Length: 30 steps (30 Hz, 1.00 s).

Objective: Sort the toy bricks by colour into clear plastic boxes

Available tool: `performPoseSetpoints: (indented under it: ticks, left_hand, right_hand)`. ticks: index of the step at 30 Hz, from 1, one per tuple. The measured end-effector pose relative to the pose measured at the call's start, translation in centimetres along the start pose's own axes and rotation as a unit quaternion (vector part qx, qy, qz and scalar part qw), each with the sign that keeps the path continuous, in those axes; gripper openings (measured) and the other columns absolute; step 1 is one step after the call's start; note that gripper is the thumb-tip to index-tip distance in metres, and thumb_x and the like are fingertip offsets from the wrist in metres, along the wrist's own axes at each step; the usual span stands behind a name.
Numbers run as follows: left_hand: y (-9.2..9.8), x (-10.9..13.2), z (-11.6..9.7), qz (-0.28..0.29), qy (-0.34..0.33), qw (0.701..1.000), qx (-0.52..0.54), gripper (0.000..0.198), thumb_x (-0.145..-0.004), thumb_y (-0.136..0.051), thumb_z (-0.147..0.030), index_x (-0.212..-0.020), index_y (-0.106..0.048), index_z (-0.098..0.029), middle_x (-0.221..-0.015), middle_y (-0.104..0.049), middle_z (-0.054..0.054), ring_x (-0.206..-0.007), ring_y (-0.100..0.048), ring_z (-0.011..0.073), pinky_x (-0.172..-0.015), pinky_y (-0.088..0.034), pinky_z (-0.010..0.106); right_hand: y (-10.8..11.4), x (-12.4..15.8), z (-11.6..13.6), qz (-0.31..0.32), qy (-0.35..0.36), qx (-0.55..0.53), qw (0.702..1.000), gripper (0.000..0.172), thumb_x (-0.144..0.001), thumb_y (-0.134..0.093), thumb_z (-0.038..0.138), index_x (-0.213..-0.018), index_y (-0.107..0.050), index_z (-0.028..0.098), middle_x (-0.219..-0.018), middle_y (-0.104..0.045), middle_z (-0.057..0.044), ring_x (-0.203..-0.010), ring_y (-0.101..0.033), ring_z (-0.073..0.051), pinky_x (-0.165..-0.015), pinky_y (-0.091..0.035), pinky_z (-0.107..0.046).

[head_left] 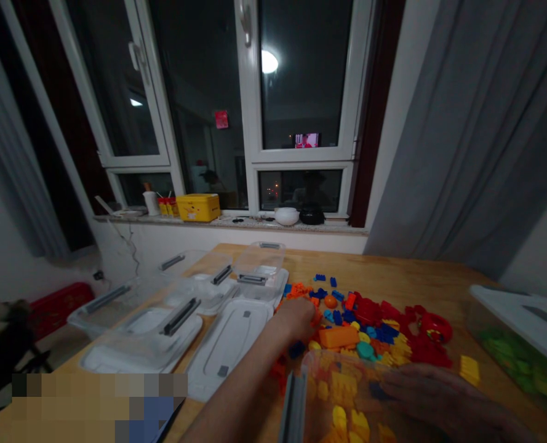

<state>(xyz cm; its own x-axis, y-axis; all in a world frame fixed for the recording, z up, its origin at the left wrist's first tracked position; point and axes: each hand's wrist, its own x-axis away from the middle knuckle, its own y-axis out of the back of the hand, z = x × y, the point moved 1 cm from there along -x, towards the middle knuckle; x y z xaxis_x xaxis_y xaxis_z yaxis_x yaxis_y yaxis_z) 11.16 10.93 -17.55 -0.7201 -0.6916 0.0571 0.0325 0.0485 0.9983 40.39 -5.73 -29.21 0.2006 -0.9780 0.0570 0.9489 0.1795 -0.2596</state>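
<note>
My left hand point(301, 317) reaches into a pile of toy building blocks, next to orange pieces point(301, 290). Its fingers look curled, and the tips are hidden, so whatever they hold does not show. Close in front of me stands a clear plastic box point(322, 360) with a grey latch point(293, 409) on its left side; yellow blocks point(344, 386) lie in it. Along the box's right side my right hand point(425, 394) lies with its fingers stretched out, dim and slightly blurred. Beyond the box are an orange block point(339, 336) and red pieces point(368, 309).
Several clear boxes point(130, 332) and white lids point(229, 344) cover the left of the wooden table point(407, 272). At the right edge a lidded box holds green blocks point(508, 354). A yellow box point(198, 207) and bowls point(286, 215) stand on the windowsill behind.
</note>
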Motion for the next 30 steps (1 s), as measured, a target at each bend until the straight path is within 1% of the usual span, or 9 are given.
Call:
performPoseSetpoints:
  ticks: [6, 10, 12, 16, 20, 23, 26, 28, 30]
  left_hand:
    - [1.1, 0.1, 1.0, -0.006, -0.015, 0.999, 0.034, 0.022, -0.085, -0.065, -0.028, -0.093, -0.081, -0.014, -0.097, -0.080, 0.019, -0.088, -0.075, 0.0290, -0.076, -0.055, 0.033]
    - [2.5, 0.4, 2.0, -0.026, -0.058, 0.995, 0.072, 0.021, -0.086, -0.060, -0.017, -0.079, -0.079, -0.015, -0.086, -0.081, 0.013, -0.078, -0.070, 0.0220, -0.075, -0.049, 0.029]
    - [3.4, 0.6, 2.5, -0.041, -0.077, 0.992, 0.094, 0.023, -0.086, -0.059, -0.013, -0.075, -0.079, -0.014, -0.081, -0.080, 0.011, -0.072, -0.067, 0.0190, -0.074, -0.046, 0.028]
    - [5.2, 1.5, 3.1, -0.081, -0.098, 0.981, 0.147, 0.022, -0.090, -0.061, -0.016, -0.092, -0.083, -0.013, -0.096, -0.082, 0.012, -0.085, -0.070, 0.0204, -0.080, -0.046, 0.028]
    - [6.7, 2.5, 3.0, -0.114, -0.094, 0.968, 0.203, 0.027, -0.091, -0.069, -0.030, -0.110, -0.081, -0.015, -0.113, -0.081, 0.011, -0.102, -0.071, 0.0232, -0.087, -0.048, 0.028]
    - [7.3, 3.1, 2.6, -0.119, -0.078, 0.953, 0.267, 0.037, -0.087, -0.076, -0.044, -0.110, -0.080, -0.016, -0.109, -0.081, 0.010, -0.098, -0.073, 0.0233, -0.082, -0.051, 0.029]
    - [8.1, 4.1, 1.6, -0.100, -0.078, 0.914, 0.386, 0.043, -0.081, -0.081, -0.050, -0.106, -0.079, -0.015, -0.098, -0.081, 0.008, -0.088, -0.074, 0.0221, -0.075, -0.053, 0.028]
    - [8.9, 5.1, 0.6, -0.088, -0.107, 0.896, 0.421, 0.045, -0.080, -0.083, -0.048, -0.109, -0.078, -0.014, -0.098, -0.081, 0.008, -0.088, -0.074, 0.0209, -0.076, -0.054, 0.027]
    - [9.9, 6.3, -0.5, -0.070, -0.155, 0.902, 0.397, 0.046, -0.083, -0.082, -0.047, -0.117, -0.078, -0.016, -0.099, -0.080, 0.007, -0.089, -0.073, 0.0194, -0.078, -0.053, 0.026]
  right_hand:
    - [1.3, 0.0, -1.2, 0.058, -0.017, -0.053, 0.997, 0.033, -0.078, -0.081, 0.035, -0.110, -0.085, 0.032, -0.131, -0.080, -0.010, -0.125, -0.073, -0.031, -0.114, -0.054, -0.045]
    - [1.8, -0.1, -1.8, 0.072, -0.011, -0.064, 0.995, 0.035, -0.079, -0.077, 0.034, -0.114, -0.083, 0.034, -0.134, -0.079, -0.009, -0.129, -0.071, -0.032, -0.116, -0.051, -0.049]
    - [2.1, -0.3, -2.1, 0.072, -0.004, -0.038, 0.997, 0.036, -0.080, -0.074, 0.035, -0.115, -0.083, 0.034, -0.135, -0.079, -0.009, -0.129, -0.071, -0.032, -0.116, -0.050, -0.050]
    - [2.2, -0.3, -2.4, 0.074, 0.009, 0.057, 0.996, 0.038, -0.088, -0.063, 0.034, -0.122, -0.080, 0.036, -0.137, -0.078, -0.005, -0.131, -0.069, -0.030, -0.117, -0.048, -0.050]
    - [2.1, 0.0, -2.2, 0.053, -0.011, -0.003, 0.999, 0.036, -0.084, -0.069, 0.030, -0.118, -0.081, 0.033, -0.136, -0.079, -0.008, -0.129, -0.071, -0.029, -0.119, -0.048, -0.046]
    - [2.3, -0.1, -2.2, 0.074, -0.020, -0.035, 0.996, 0.035, -0.083, -0.072, 0.030, -0.117, -0.082, 0.031, -0.137, -0.078, -0.009, -0.130, -0.071, -0.029, -0.118, -0.050, -0.045]
    - [2.7, -0.3, -2.3, 0.084, -0.006, -0.021, 0.996, 0.038, -0.082, -0.073, 0.034, -0.119, -0.081, 0.031, -0.140, -0.076, -0.010, -0.131, -0.070, -0.030, -0.118, -0.049, -0.047]
    - [2.8, -0.4, -2.3, 0.082, -0.008, -0.009, 0.997, 0.037, -0.082, -0.072, 0.036, -0.117, -0.081, 0.032, -0.138, -0.077, -0.009, -0.129, -0.071, -0.030, -0.118, -0.049, -0.047]
    - [2.8, -0.5, -2.4, 0.071, -0.013, 0.003, 0.997, 0.034, -0.083, -0.069, 0.036, -0.115, -0.082, 0.033, -0.136, -0.078, -0.007, -0.129, -0.071, -0.030, -0.119, -0.049, -0.048]
